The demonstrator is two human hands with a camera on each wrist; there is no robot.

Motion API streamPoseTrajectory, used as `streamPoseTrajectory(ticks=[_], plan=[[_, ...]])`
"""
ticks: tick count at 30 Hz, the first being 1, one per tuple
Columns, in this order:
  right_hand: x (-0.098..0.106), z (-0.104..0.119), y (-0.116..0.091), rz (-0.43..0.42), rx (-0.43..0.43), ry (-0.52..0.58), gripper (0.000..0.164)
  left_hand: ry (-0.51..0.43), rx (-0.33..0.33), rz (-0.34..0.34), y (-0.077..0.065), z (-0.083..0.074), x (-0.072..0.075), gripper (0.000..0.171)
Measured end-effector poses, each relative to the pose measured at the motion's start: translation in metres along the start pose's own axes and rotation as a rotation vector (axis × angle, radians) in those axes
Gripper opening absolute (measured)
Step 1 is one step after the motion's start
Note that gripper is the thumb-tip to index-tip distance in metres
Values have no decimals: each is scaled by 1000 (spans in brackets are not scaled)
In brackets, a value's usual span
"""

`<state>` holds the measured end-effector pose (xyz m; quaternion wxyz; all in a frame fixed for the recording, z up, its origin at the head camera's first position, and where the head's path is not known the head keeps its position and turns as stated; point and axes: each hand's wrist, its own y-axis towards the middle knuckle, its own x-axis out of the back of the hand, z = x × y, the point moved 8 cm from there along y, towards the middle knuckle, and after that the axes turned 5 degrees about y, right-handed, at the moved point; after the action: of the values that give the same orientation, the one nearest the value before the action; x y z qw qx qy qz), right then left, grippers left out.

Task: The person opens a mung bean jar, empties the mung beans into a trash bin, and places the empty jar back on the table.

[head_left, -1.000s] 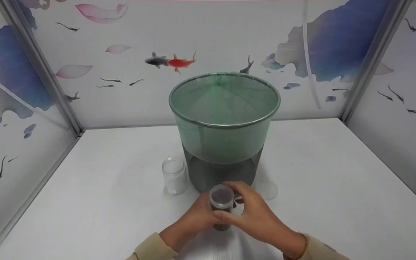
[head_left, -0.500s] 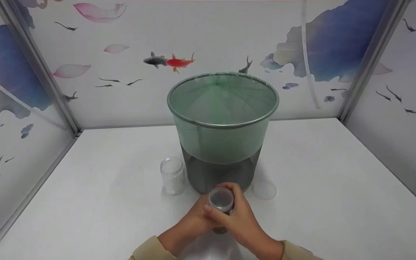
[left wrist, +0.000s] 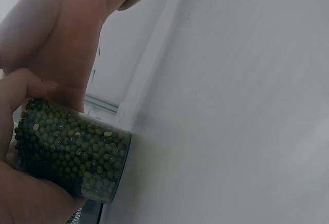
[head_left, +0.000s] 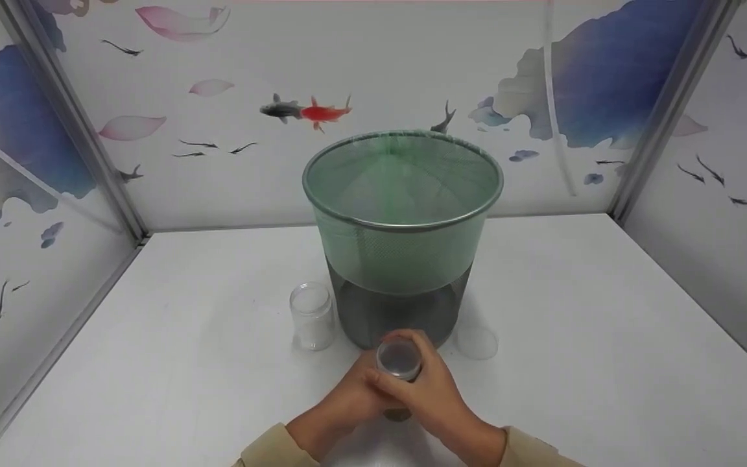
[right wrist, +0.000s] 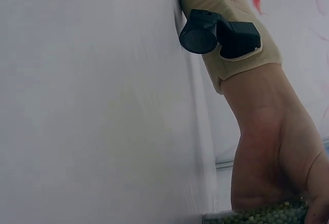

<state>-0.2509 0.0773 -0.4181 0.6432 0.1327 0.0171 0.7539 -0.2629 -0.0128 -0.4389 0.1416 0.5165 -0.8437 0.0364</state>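
A small clear jar of green mung beans [left wrist: 77, 152] is held upright between both hands, just in front of the basket. My left hand [head_left: 351, 395] grips its side from the left. The right hand [head_left: 439, 399] curls round the upper part, thumb in front and fingers behind. Between them the jar's translucent round top [head_left: 399, 359] faces up. In the left wrist view the bean-filled body shows plainly, its base close over the white tabletop [left wrist: 231, 106]. Most of the jar's side is hidden by the hands in the head view.
A tall mesh wastebasket [head_left: 396, 311] with a green bag [head_left: 406, 259] over its rim stands right behind the hands. An uncovered clear jar [head_left: 312, 318] stands to its left. A clear round lid [head_left: 478, 342] lies flat to its right. Printed panels [head_left: 218, 175] enclose the table.
The right hand has moved in from the right and closed further round the jar's upper part, its thumb shifting left across the front. The jar sits slightly lower. The left hand keeps its grip.
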Motion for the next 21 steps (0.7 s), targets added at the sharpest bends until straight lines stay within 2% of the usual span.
streamPoseTrajectory(ticks=[5, 11, 21], plan=[[0, -3, 4, 46, -7, 30, 58, -2, 10, 12, -1, 1, -1, 64], [-1, -4, 7, 99, 16, 82, 48, 0, -13, 13, 0, 0, 0, 63], [-2, -1, 8, 165, 55, 95, 43, -8, -52, 30, 0, -1, -1, 59]])
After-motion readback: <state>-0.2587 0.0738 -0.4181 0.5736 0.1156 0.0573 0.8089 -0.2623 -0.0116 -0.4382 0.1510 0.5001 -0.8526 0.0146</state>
